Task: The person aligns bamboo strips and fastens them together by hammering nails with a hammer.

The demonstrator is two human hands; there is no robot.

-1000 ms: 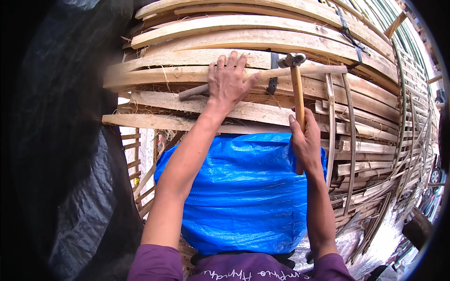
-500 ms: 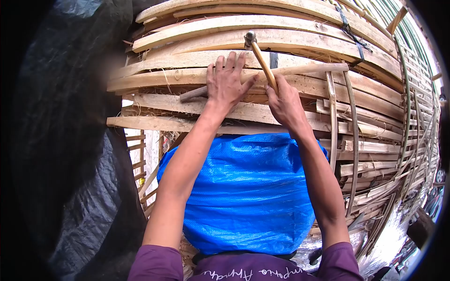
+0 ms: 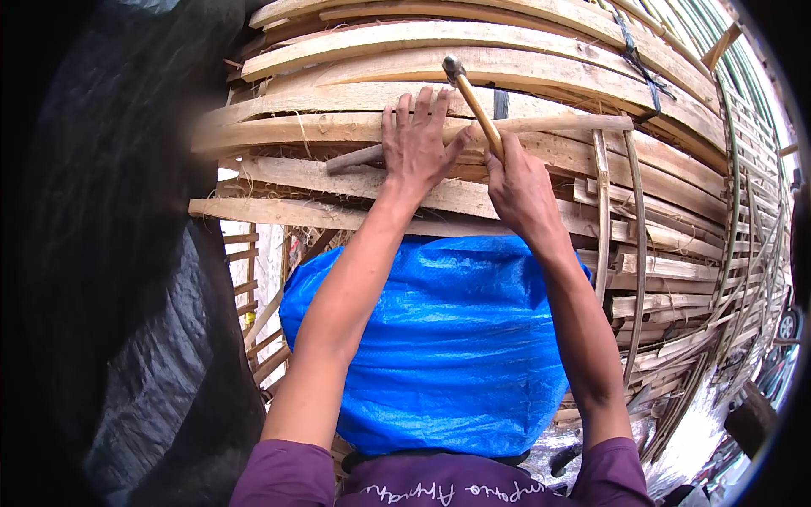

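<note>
My left hand (image 3: pixel 416 145) lies with spread fingers over a wooden stick (image 3: pixel 562 123) and the boards beneath it. The stick runs slantwise across the stacked boards (image 3: pixel 380 38), its darker end showing left of that hand. In my right hand (image 3: pixel 519 186) is a hammer (image 3: pixel 477 108), gripped by its wooden handle. The metal head points up and left, above and to the right of my left fingers. A black band (image 3: pixel 501 104) shows on a board just right of the hammer handle.
Blue sheeting (image 3: pixel 448 338) covers something between my forearms. Dark plastic sheeting (image 3: pixel 160 338) hangs at the left. Two thin upright strips (image 3: pixel 635 245) cross the boards at the right, beside split bamboo pieces. A wheel (image 3: pixel 787 324) shows at the far right.
My right hand and the hammer have moved up and left, from right of the stick to near my left hand. The hammer now tilts left. My left hand has stayed on the stick.
</note>
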